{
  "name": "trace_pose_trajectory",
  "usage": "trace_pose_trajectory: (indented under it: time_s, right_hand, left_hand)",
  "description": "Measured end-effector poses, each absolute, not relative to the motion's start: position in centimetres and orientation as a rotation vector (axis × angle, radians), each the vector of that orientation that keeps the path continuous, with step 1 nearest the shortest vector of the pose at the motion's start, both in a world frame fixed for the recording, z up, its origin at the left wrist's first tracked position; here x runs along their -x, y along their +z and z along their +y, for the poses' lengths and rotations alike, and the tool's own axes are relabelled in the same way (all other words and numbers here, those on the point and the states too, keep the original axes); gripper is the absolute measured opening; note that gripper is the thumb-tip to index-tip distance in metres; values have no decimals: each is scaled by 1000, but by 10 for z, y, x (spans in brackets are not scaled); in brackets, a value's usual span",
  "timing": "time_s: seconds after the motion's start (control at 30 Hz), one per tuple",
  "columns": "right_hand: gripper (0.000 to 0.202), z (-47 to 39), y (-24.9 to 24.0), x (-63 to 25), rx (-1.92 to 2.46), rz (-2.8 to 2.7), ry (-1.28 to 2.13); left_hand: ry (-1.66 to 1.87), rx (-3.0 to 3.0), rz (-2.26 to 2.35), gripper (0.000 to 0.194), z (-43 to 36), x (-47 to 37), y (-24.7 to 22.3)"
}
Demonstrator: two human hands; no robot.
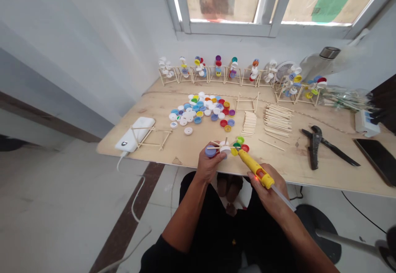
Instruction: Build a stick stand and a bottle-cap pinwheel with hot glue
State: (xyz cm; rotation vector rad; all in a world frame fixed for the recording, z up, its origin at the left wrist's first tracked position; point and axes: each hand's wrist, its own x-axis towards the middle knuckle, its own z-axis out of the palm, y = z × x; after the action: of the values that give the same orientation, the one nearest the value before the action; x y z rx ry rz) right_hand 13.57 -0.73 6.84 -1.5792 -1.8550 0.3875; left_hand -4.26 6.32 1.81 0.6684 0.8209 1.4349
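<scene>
My left hand [209, 163] is closed on a small wheel of wooden sticks and bottle caps [225, 149], with a lavender cap on one spoke and a white cap at its middle. In my right hand [269, 184] is a yellow hot glue gun [255, 168], a clear glue stick out of its back and a small red light lit. The gun's tip is close to a stick on the right side of the wheel; whether they touch I cannot tell. Beside the tip lie loose caps: a light green one [240, 140], a red one [245, 148], plus yellow and dark green.
Loose bottle caps [188, 116] lie mid-table. Sticks [277, 120] and shorter sticks [248, 123] are to their right. Finished cap wheels on stick frames [218, 73] line the wall. Black cutters [315, 145] and a phone [379, 157] lie right; a white power bank [136, 134] lies left.
</scene>
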Motion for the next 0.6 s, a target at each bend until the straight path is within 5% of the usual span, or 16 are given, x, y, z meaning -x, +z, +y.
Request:
trace_pose_trajectory:
  time_s: [0.6]
  right_hand:
    - [24, -7, 64, -137, 1608, -1870, 363]
  left_hand:
    - [1431, -734, 812, 37, 62, 42, 20]
